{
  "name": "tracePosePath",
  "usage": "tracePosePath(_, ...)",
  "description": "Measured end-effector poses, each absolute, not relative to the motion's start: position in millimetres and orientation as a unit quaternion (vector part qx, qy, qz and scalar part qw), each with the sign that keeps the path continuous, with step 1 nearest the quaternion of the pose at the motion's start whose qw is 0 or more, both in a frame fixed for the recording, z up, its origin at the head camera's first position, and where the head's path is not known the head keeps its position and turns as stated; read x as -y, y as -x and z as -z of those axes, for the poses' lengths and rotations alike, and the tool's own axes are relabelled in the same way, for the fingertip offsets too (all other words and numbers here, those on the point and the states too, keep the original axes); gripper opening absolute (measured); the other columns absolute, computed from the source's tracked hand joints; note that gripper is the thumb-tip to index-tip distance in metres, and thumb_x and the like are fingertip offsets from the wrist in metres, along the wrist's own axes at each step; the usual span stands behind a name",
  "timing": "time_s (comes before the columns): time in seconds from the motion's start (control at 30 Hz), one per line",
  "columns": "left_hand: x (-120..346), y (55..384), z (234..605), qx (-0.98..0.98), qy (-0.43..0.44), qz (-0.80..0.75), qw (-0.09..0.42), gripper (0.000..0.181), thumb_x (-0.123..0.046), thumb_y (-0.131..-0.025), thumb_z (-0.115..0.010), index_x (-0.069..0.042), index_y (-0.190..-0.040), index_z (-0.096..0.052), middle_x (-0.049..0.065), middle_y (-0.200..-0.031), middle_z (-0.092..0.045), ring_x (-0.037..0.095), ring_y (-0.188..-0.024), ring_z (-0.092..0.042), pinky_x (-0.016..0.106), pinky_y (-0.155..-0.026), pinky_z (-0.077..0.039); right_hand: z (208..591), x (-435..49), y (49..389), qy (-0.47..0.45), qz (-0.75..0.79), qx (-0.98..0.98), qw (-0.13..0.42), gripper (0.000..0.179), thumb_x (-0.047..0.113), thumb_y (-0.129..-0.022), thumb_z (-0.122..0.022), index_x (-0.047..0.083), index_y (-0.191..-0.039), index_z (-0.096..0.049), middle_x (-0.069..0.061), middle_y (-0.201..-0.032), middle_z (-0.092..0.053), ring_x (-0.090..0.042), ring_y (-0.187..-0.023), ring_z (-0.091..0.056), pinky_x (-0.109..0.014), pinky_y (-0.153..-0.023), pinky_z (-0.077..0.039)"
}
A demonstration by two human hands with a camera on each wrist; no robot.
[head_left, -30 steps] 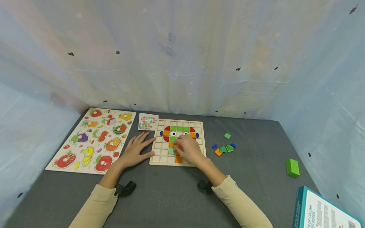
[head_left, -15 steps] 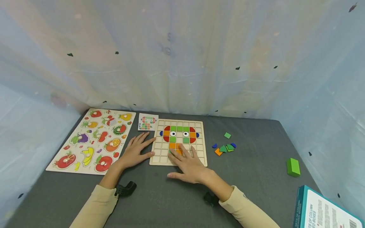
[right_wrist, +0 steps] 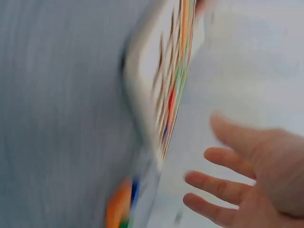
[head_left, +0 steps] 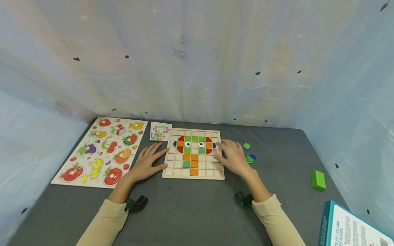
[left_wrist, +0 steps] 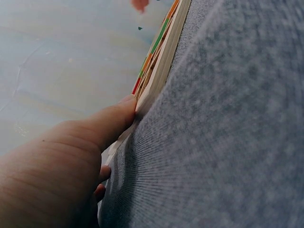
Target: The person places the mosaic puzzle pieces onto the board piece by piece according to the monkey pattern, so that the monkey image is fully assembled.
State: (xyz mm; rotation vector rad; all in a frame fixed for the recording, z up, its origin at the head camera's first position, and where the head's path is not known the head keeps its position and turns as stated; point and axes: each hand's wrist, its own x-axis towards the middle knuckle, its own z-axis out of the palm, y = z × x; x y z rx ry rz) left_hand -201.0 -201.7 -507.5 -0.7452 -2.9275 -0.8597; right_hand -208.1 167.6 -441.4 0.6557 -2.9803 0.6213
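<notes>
A wooden grid board (head_left: 175, 173) holds orange, green, red and blue pieces and two eye pieces. At its left edge, my left hand (head_left: 145, 164) lies spread, thumb and fingertip at the rim. In the left wrist view the left thumb (left_wrist: 116, 118) touches the board's side. Over the right edge hovers my right hand (head_left: 234, 158), fingers apart, nothing held. Beyond it lie a green square piece (head_left: 247, 146), a blue piece (head_left: 253, 156) and a green piece (head_left: 249, 159); the hand hides other loose pieces. The right wrist view shows a blurred orange piece (right_wrist: 118, 205).
A picture card (head_left: 160, 131) lies against the board's upper left corner. Further left is a fruit peg puzzle (head_left: 104, 153). To the right are a green block (head_left: 318, 180) and a teal-and-white box (head_left: 357, 223) near the corner.
My right hand placed a finger spread over the board's lower part, then lifted away right toward the loose pieces. The green square at lower left of the pattern is uncovered. My left hand stays put.
</notes>
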Motion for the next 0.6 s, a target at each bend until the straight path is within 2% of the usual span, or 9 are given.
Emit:
tracePosePath(0.07,201.4,201.0,507.4,0.932,0.237,0.273,-0.002,0.07,-0.047,-0.094,-0.065,-0.019,-0.155,-0.041,0.018,-0.163,-0.022,0.04,-0.15,-0.012,0.064,-0.115,-0.003,442.1,-192.4,222.9,-0.161,-0.212,0.963,0.032,0.045,0.021,-0.093,-0.072,0.001,-0.133,-0.062,-0.021,-0.13,-0.061,-0.042,-0.124,-0.051,-0.066,-0.103,-0.032)
tracePosePath(0.17,201.6,200.7,508.0,0.933,0.236,0.273,-0.005,0.071,-0.047,-0.094,-0.065,-0.019,-0.155,-0.041,0.018,-0.163,-0.021,0.04,-0.15,-0.012,0.064,-0.116,-0.002,443.1,-224.5,240.8,-0.091,-0.234,0.968,0.022,0.039,0.012,-0.092,-0.073,-0.001,-0.128,-0.065,-0.023,-0.116,-0.063,-0.041,-0.109,-0.057,-0.063,-0.094,-0.039)
tracePosePath(0.4,201.2,199.9,507.2,0.93,0.239,0.281,0.007,0.07,-0.045,-0.094,-0.067,-0.016,-0.153,-0.044,0.02,-0.162,-0.024,0.042,-0.149,-0.014,0.066,-0.114,-0.004,452.8,-253.1,262.4,-0.014,-0.247,0.968,-0.036,0.027,0.01,-0.093,-0.071,-0.003,-0.117,-0.068,-0.025,-0.113,-0.063,-0.039,-0.101,-0.061,-0.052,-0.082,-0.049)
tracePosePath(0.6,201.4,200.1,506.3,0.93,0.24,0.278,0.007,0.069,-0.044,-0.094,-0.066,-0.016,-0.153,-0.043,0.02,-0.162,-0.023,0.041,-0.149,-0.014,0.066,-0.114,-0.005,455.8,-253.1,266.8,0.014,-0.265,0.963,-0.055,0.032,0.006,-0.093,-0.071,-0.008,-0.121,-0.064,-0.027,-0.112,-0.062,-0.04,-0.101,-0.059,-0.051,-0.084,-0.049)
